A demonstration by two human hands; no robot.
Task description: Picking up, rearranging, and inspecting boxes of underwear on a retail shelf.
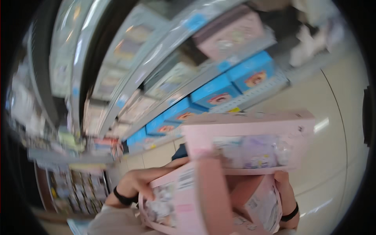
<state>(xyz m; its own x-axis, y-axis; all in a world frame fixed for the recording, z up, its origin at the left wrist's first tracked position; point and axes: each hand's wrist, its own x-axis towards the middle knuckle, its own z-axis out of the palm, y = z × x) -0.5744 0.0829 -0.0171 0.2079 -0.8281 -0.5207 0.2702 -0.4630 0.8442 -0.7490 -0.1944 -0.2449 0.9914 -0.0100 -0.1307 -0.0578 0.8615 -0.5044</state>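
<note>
Several pink windowed gift boxes are bunched together in front of my body. The left box [188, 205] stands upright, showing a barcode and white plush-like contents behind its window. My left hand [144, 180] grips it from the side, with part of the hand hidden behind it. Across the top lies another pink box [202, 141], its window showing purple and white contents. At the lower right, a third pink box [246, 195] sits tilted. My right hand [282, 179] holds that third box by its outer edge, its thumb close under the upper box; most of its fingers are hidden.
Store shelving [164, 55] with metal edges runs diagonally along the left and top. Blue boxes [217, 91] line its lowest shelf, and a pink box [232, 32] sits higher up. Pale tiled floor [326, 141] extends to the right. Another display rack [79, 188] stands at lower left.
</note>
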